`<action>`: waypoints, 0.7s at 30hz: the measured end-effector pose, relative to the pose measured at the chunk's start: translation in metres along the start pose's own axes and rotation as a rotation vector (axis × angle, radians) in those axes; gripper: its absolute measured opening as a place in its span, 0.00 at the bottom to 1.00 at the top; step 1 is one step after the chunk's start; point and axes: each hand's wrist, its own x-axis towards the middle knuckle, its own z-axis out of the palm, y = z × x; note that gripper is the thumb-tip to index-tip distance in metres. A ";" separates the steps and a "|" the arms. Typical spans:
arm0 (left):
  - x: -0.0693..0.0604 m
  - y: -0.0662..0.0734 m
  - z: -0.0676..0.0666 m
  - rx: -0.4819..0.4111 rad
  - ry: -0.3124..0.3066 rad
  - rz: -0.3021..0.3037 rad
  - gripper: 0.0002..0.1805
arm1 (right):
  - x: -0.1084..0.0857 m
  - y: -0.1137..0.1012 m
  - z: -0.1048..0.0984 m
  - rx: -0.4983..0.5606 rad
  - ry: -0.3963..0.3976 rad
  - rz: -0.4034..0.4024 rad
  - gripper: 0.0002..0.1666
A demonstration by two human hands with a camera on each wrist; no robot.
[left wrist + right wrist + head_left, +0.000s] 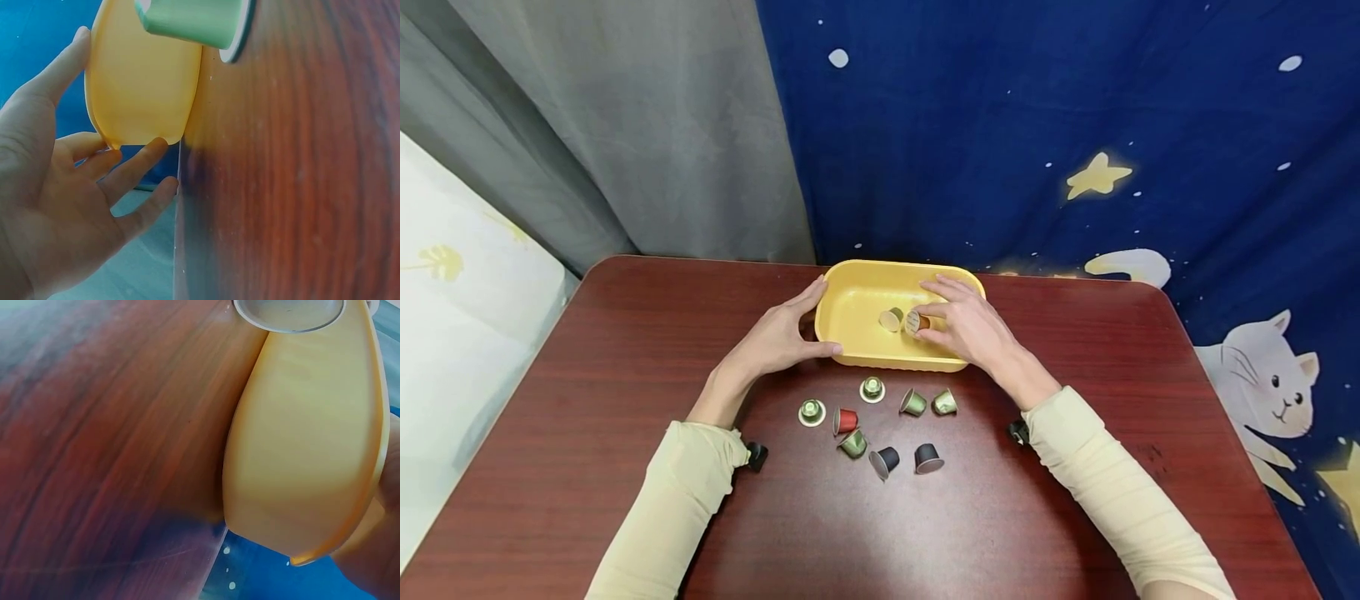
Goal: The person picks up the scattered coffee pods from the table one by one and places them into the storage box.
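A brown capsule (pixel 913 323) with a pale printed lid is pinched by the right hand (pixel 972 327) inside the yellow tray (pixel 895 363). The left hand (pixel 778 337), fingers spread, touches the tray's left end. Outside its near wall lie five green capsules (pixel 853 445), two dark capsules (pixel 928 457) and a red capsule (pixel 846 420). Inside, a pale-lidded capsule (pixel 890 321) lies just beside the pinched one.

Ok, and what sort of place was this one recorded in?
Probably an indoor spot curtained off for recording, though a room at home is possible: a wood-grained table stands before a grey curtain and a dark blue cloth printed with a cat.
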 end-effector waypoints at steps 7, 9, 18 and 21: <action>0.000 0.000 0.000 -0.011 -0.004 -0.005 0.61 | 0.004 0.003 0.005 0.017 -0.007 -0.006 0.18; 0.000 0.000 0.000 -0.015 -0.006 -0.004 0.61 | 0.004 0.003 0.005 0.019 -0.015 0.006 0.19; 0.000 0.000 0.000 -0.021 -0.005 0.009 0.61 | 0.005 0.003 0.005 0.002 -0.103 0.088 0.22; 0.000 0.000 0.000 -0.009 -0.004 0.012 0.60 | 0.005 0.003 0.006 0.006 -0.140 0.100 0.22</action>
